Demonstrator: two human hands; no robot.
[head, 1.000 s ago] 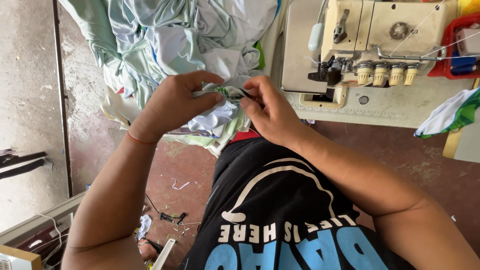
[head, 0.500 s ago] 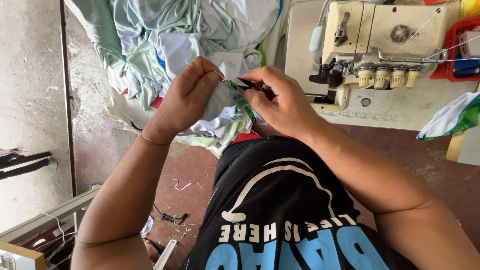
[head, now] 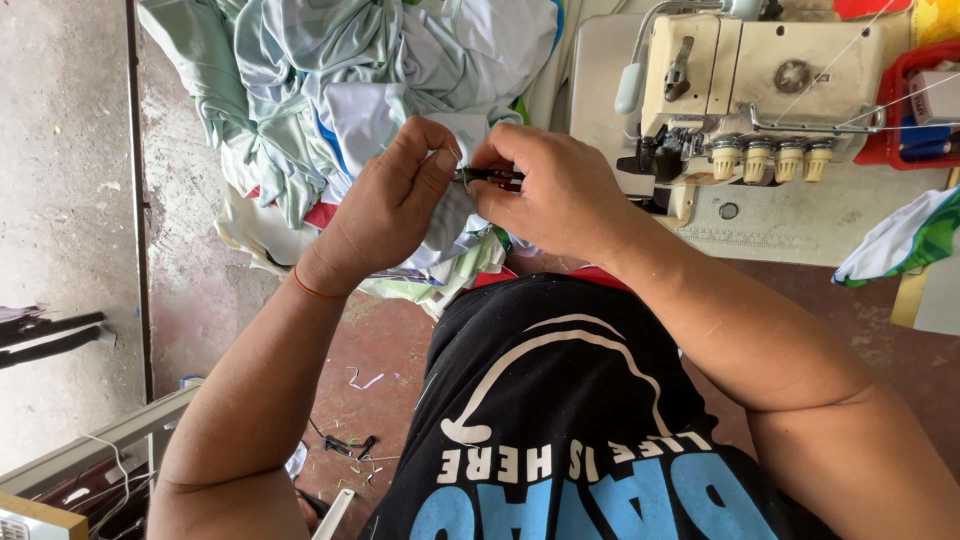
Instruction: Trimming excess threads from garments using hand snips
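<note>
- Left hand (head: 385, 215): raised over the lap, fingers curled together and pinched on a fold of pale fabric (head: 445, 225) at the thumb tip.
- Right hand (head: 555, 195): just right of the left hand, nearly touching it; fingers clamped on a small dark snipping tool (head: 490, 176), whose tip meets the pinched fabric edge.
- Location of the work: the fabric piece is held between the two hands, above the person's black shirt (head: 560, 400), near the front of the sewing machine (head: 750, 90).
- Judgement on method: the cut looks best made with the left pinch keeping the edge taut and the tool tip kept at the loose thread only, clear of the cloth and the thumb. Short snips appear safer than one long one.
- Whether the tool's blades are apart or together cannot be told; the fingers hide them.
- Containers: a red tray (head: 905, 105) stands at the far right beside the machine, holding a dark blue item and a pale box; details are too small to tell.
- Heap of pale green and white garments (head: 330, 80) lies far left of the machine, not in any visible container.
- Floor (head: 380, 370) below the left arm carries thread scraps and small dark offcuts.
</note>
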